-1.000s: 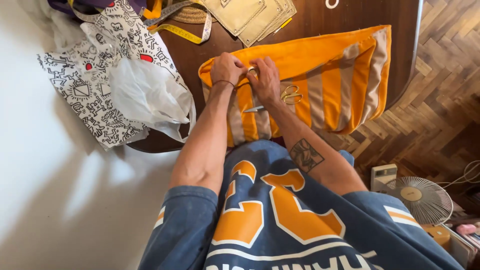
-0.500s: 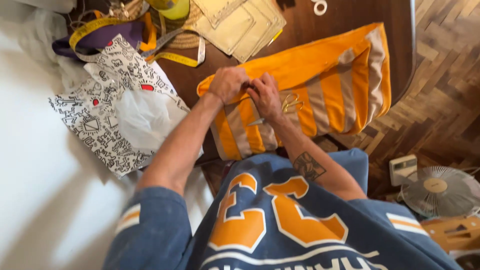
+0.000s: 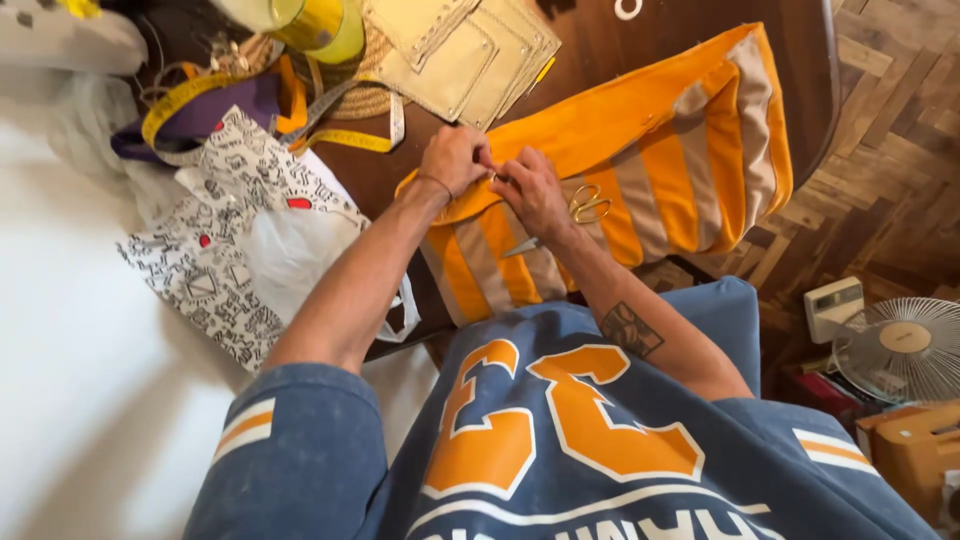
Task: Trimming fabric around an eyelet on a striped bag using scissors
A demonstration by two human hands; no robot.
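An orange and beige striped fabric bag [image 3: 680, 150] lies on a dark wooden table [image 3: 640, 50]. My left hand [image 3: 455, 158] and my right hand [image 3: 532, 190] meet at the bag's upper left edge, fingers pinched together on the fabric there. What sits between the fingertips is too small to make out. A pair of gold-handled scissors [image 3: 575, 212] rests on the stripes, just right of my right hand and partly hidden by it.
A black-and-white patterned bag [image 3: 215, 260] with a white plastic bag [image 3: 290, 255] on it lies at left. A yellow tape measure [image 3: 340, 135], beige leather pieces [image 3: 465, 55] and a woven mat sit at the back. A fan [image 3: 900, 345] stands on the parquet floor at right.
The view has shifted a little, so the table's back shows more. Both hands stay pinched on the bag's edge; my left arm has swung further left.
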